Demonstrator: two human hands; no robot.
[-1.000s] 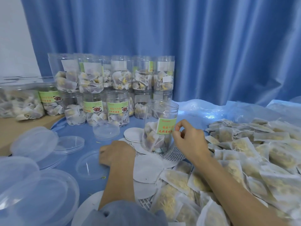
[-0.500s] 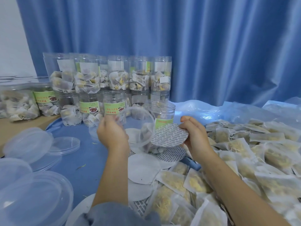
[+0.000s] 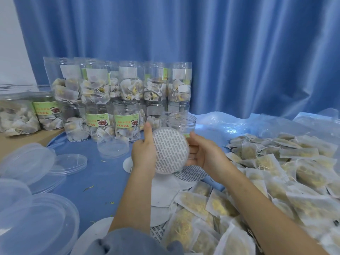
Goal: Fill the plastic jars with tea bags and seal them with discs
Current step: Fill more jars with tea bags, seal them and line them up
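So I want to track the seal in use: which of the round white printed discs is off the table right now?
The round white printed disc held up between both hands, before the open jar; the others lie flat below.

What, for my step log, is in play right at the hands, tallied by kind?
Hands: 2 (left hand, right hand)
Printed sealing disc, held between both hands: 1
Open-topped jar just behind the disc: 1
Total: 4

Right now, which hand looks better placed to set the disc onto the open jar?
Probably the right hand: it sits just below the open jar and pinches the disc on that side; the left hand holds the far edge.
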